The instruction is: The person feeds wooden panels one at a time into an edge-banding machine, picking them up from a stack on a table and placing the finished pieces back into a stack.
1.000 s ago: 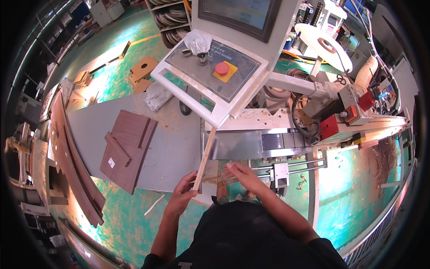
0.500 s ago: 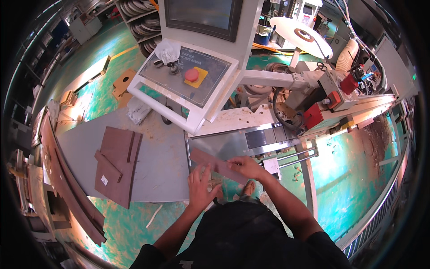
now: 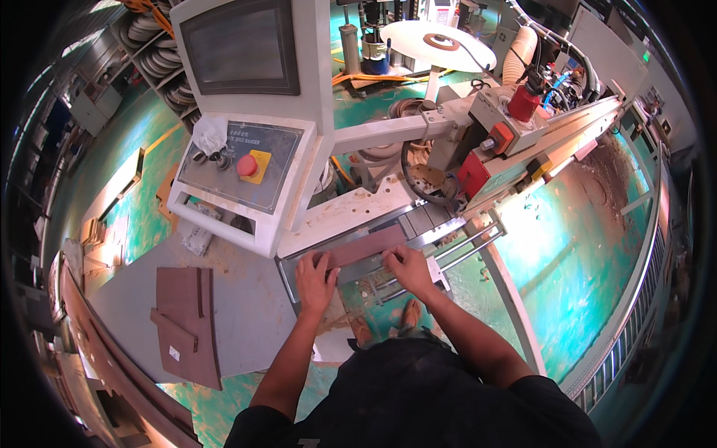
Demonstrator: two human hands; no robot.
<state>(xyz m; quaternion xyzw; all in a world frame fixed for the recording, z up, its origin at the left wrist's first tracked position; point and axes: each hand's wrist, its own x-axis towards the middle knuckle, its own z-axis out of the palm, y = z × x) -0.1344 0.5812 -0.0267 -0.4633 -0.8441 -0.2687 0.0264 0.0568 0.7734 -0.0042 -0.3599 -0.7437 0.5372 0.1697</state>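
Both hands lie flat on a brown wooden strip (image 3: 364,247) that rests on the metal infeed bed (image 3: 418,224) of a grey edge-banding machine (image 3: 478,142). The left hand (image 3: 315,278) presses its spread fingers down on the strip's left end, near the bed's left edge. The right hand (image 3: 408,266) presses on the strip's near edge toward its right end, fingers extended and close together. Neither hand is closed around the strip; both push on it with palms and fingertips. The strip lies slightly tilted, its right end farther from the person than its left, and runs along the foot of the white control console (image 3: 246,179).

The console carries a dark screen (image 3: 243,46) above a sloped panel with a red stop button (image 3: 246,166) on a yellow square. To the left of the bed, a grey desk (image 3: 246,313) holds a stack of brown panels (image 3: 187,313) near its left edge. Beyond the bed, a white round disc (image 3: 437,45) sits on a post. The floor (image 3: 567,246) is green, and sawdust lies beside the machine's rail.
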